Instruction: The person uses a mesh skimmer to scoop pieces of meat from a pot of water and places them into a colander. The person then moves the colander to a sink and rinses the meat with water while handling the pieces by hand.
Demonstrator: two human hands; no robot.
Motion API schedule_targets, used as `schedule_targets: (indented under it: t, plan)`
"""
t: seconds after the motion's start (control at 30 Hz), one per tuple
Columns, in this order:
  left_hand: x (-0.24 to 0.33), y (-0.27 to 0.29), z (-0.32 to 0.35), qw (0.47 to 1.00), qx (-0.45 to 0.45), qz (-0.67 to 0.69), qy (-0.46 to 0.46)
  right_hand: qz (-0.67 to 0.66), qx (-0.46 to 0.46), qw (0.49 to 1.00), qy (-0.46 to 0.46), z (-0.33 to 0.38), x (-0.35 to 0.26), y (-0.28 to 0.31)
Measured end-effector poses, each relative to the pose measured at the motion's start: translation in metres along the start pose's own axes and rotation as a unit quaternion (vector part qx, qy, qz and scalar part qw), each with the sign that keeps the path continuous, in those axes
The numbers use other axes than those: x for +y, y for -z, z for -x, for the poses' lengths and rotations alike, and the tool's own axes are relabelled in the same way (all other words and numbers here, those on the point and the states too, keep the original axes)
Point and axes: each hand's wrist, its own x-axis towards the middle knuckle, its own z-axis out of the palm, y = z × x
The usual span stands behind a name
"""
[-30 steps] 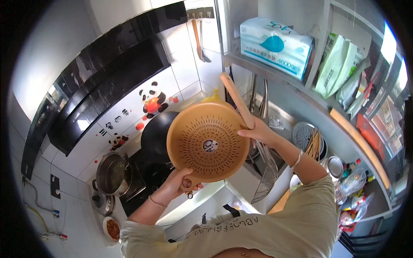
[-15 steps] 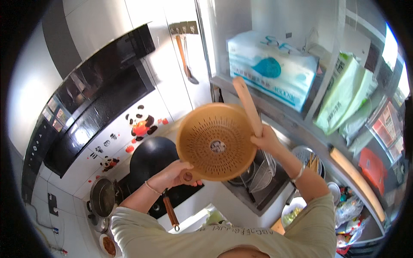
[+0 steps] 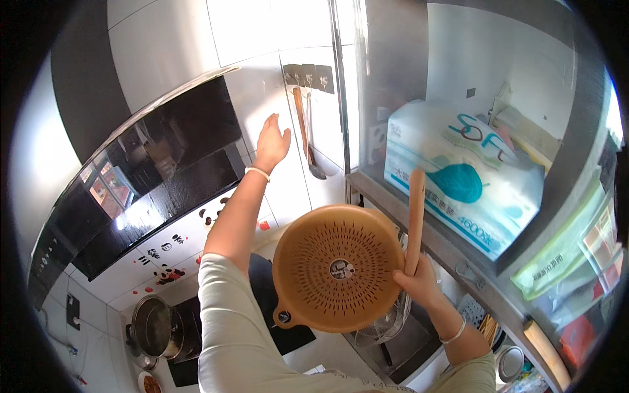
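Note:
My right hand (image 3: pixel 424 283) is closed at the right rim of a light-brown plastic colander (image 3: pixel 314 288), its slotted inside facing me. A smooth wooden handle (image 3: pixel 415 216) stands up from the same grip; its lower end is hidden by the hand. Just below, behind the colander, shows part of a wire-mesh strainer (image 3: pixel 386 324); whether it joins the handle I cannot tell. My left hand (image 3: pixel 272 143) is raised with fingers stretched and nothing in it. It is nearest a wooden-handled ladle (image 3: pixel 303 124) hanging from a hook strip (image 3: pixel 308 76), apart from both.
A black range hood (image 3: pixel 164 170) spans the left wall. Below are a steaming pot (image 3: pixel 154 321) and a dark wok (image 3: pixel 262 288), partly behind my left arm. To the right, a pack of tissues (image 3: pixel 458 177) stands on a metal-framed shelf. A dark sink (image 3: pixel 413 350) lies beneath the colander.
My left hand has let go of the colander's side loop and risen toward the wall hooks. My right hand keeps the colander and wooden handle, and the view has tilted up.

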Motion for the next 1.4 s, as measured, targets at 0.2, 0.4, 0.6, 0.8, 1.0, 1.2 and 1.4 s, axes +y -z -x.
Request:
schedule_targets:
  t: [0.2, 0.4, 0.6, 0.8, 1.0, 1.2, 1.4]
  plan:
    - [-0.012, -0.032, -0.074, 0.995, 0.082, -0.009, 0.054, 0.048, -0.035, 0.998, -0.032, -0.027, 0.012, 0.003]
    - [-0.045, -0.059, -0.135, 0.991, 0.110, 0.063, 0.051, 0.018, -0.028, 0.999, 0.008, -0.049, 0.012, -0.001]
    - [-0.054, -0.078, -0.151, 0.979, 0.138, 0.124, 0.085, 0.011, -0.043, 0.999, -0.003, -0.063, 0.014, -0.006]
    - [-0.056, -0.083, -0.163, 0.967, 0.146, 0.162, 0.128, -0.008, -0.030, 1.000, 0.003, -0.068, 0.018, -0.009]
    - [-0.039, -0.093, -0.147, 0.979, 0.204, 0.005, 0.028, 0.020, -0.048, 0.998, -0.025, -0.069, 0.022, -0.007]
    - [-0.027, -0.083, -0.149, 0.971, 0.233, -0.061, 0.000, 0.027, -0.041, 0.998, -0.028, -0.067, 0.022, -0.005]
    - [-0.034, -0.080, -0.156, 0.973, 0.216, -0.081, 0.004, 0.036, -0.061, 0.997, -0.037, -0.067, 0.021, -0.006]
